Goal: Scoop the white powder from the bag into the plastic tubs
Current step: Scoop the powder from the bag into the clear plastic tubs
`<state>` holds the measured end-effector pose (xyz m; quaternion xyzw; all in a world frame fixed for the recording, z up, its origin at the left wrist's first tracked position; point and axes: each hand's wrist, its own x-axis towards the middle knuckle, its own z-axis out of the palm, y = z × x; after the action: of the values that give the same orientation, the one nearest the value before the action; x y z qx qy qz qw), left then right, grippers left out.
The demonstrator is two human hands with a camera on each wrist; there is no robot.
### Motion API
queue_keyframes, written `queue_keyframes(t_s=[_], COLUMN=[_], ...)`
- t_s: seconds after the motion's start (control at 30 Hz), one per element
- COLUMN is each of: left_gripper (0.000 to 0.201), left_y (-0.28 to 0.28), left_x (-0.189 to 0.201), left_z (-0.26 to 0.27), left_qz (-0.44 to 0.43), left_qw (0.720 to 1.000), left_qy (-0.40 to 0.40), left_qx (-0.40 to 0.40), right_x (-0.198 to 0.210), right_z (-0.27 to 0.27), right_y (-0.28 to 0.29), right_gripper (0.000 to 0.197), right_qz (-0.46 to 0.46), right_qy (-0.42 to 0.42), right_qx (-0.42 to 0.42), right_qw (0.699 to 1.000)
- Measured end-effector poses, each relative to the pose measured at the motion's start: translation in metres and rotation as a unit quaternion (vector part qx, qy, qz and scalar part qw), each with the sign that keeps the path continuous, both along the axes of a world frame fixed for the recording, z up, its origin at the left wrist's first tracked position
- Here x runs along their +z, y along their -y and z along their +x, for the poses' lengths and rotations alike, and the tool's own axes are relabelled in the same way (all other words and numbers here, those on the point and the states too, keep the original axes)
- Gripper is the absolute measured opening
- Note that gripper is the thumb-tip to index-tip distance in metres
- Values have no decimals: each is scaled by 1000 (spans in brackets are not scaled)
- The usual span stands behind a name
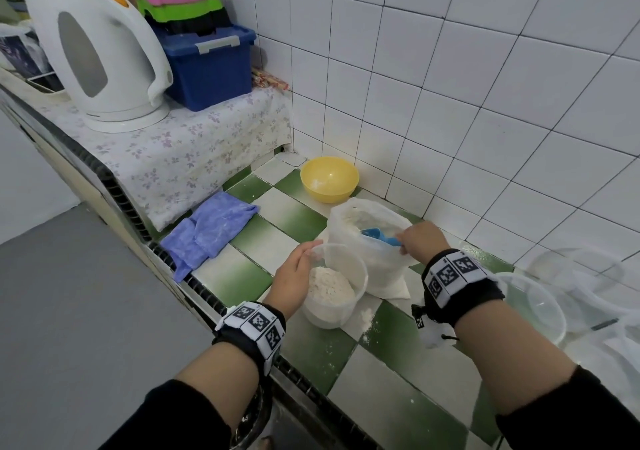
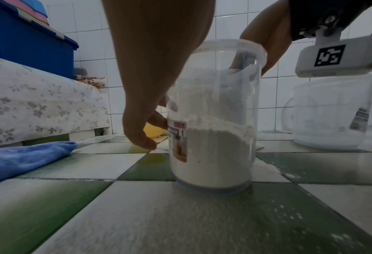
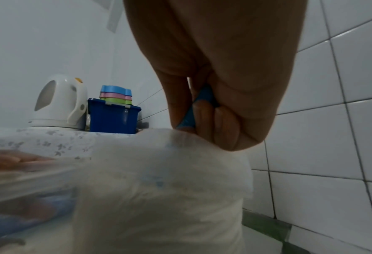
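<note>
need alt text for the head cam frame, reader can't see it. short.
A person's right hand holds a blue scoop inside an open bag of white powder, while the left hand steadies a clear plastic tub, partly filled with powder, beside it on a green-and-white tiled counter. A yellow bowl sits behind the bag; empty clear tubs stand at right.

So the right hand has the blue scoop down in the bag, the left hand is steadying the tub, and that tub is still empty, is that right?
Not quite: the tub is not empty. The head view shows it partly filled with white powder, and the left wrist view confirms it. The rest holds: the right hand has the blue scoop down in the bag, and the left hand is steadying the tub.
</note>
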<state>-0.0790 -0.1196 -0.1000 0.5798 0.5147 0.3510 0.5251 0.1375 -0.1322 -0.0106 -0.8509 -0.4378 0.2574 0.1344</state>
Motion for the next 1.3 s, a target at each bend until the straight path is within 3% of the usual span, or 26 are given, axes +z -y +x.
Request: queue_keyframes(t_s=[0.13,0.27,0.4,0.67,0.83,0.93,1.1,1.2,1.3], left_gripper=[34,34,33,32,30,31,31,31,30], left_y=[1,4,8,13,15,17,18,18,19], left_x=[-4,-3,0,8,11,16,18,18,18], left_z=[0,-1,-2,-3,-7,-11,-14,-14,-14], left_qz=[-1,-5,-5,-20,-52,-70,-80,-83,-86], left_qw=[1000,1000,1000,1000,996,994,994,994,993], left_qy=[-2,-1,-1,10,63,79,70,69,73], left_qx=[-2,-3,-7,5,37,36,23,24,24], right_x=[-3,-6,-4,10,26,27,26,20,8], right_z=[4,13,17,31,22,14,-15,-32,-42], right_y=[5,9,14,34,51,59,70,72,74], right_gripper=[18,22,24,24,22,28,24,20,20], right_qz=[65,32,64,153,172,137,110,120,140], right_qy=[-180,-199,-277,-308,-330,-289,-117,-2,85], right_qx=[-109,-118,-175,-126,-58,-12,103,168,247], right_qw=[976,972,943,931,927,948,982,978,955])
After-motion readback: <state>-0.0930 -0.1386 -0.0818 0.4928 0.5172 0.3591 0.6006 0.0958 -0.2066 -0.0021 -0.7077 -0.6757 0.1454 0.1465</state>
